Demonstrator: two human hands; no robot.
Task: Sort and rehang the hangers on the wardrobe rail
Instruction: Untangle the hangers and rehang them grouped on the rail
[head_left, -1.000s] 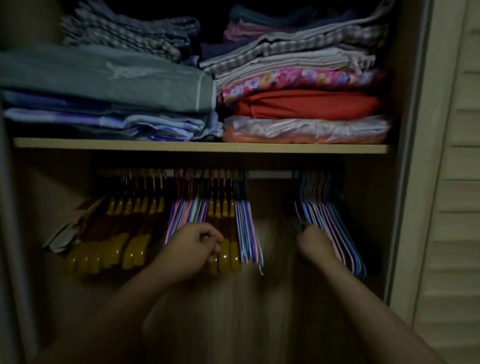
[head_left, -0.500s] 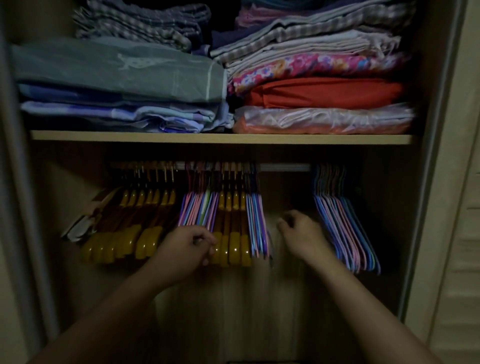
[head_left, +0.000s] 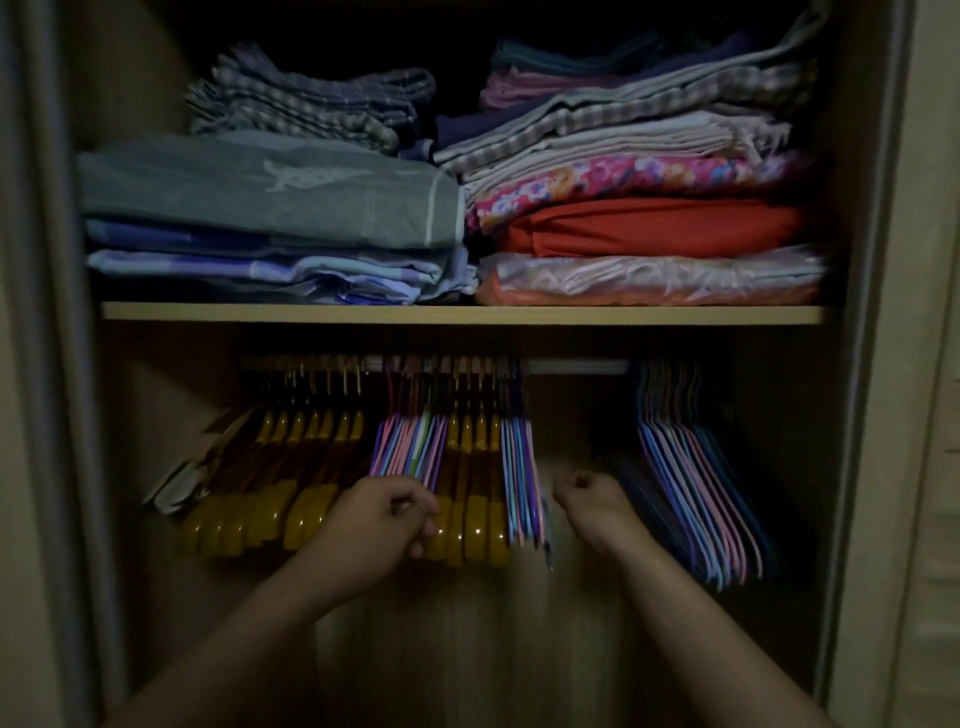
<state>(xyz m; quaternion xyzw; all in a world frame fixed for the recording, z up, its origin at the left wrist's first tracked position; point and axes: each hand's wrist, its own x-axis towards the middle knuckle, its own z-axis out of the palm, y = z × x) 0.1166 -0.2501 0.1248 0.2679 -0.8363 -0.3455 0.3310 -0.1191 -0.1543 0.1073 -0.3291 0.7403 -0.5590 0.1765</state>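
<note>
A metal rail (head_left: 576, 367) runs under the shelf in a dim wardrobe. From left to right it carries yellow-brown wooden hangers (head_left: 270, 467), a bunch of thin pink and blue hangers (head_left: 410, 447), more wooden hangers (head_left: 472, 499), a few thin hangers (head_left: 522, 478), a gap, then a large bunch of thin coloured hangers (head_left: 696, 488). My left hand (head_left: 379, 519) grips the lower ends of the left thin bunch. My right hand (head_left: 589, 496) hovers in the gap with curled fingers, close to the few thin hangers, holding nothing that I can see.
A wooden shelf (head_left: 462, 313) above the rail carries two stacks of folded cloth (head_left: 270, 208). The wardrobe frame (head_left: 862, 364) stands at the right, with a slatted door (head_left: 935, 415) beyond it. Something light hangs at the far left (head_left: 176, 483).
My right hand let go of the right bunch and moved left into the gap. My left hand kept its hold on the thin hangers. The camera tilted up a little.
</note>
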